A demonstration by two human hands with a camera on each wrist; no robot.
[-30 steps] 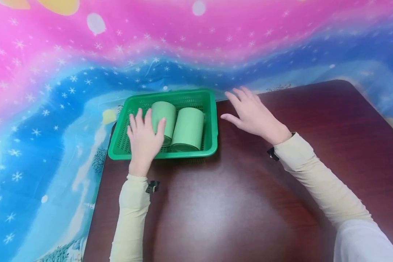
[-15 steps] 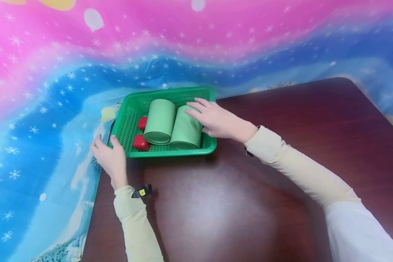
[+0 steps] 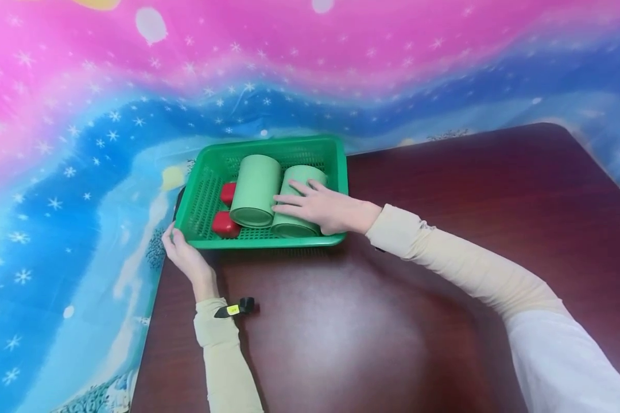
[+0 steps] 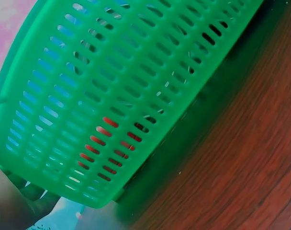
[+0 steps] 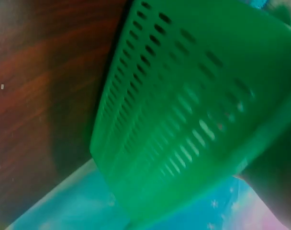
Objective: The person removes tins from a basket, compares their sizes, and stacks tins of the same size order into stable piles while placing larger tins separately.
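Observation:
A green plastic basket (image 3: 268,244) holds two light green cans (image 3: 258,186) lying side by side. To their left in the basket are two red, rounded blocks (image 3: 225,224). At the basket's front left corner, my left hand (image 3: 190,261) grips the rim; in the left wrist view, its fingers (image 4: 33,201) show beside the corner. My right hand (image 3: 325,209) reaches over the basket's right rim. Its spread fingers lie on the right can (image 3: 297,226) and partly cover it. The right wrist view is mostly filled by the basket's slotted wall (image 5: 150,96).
The basket stands at the back left of a dark brown table (image 3: 330,327). A pink and blue snowflake-patterned cloth (image 3: 108,137) hangs behind and to the left. A small black device (image 3: 245,307) is strapped to the left wrist.
My left hand has moved from over the left can to the basket's front left corner, uncovering the red blocks. My right hand has moved left onto the right can.

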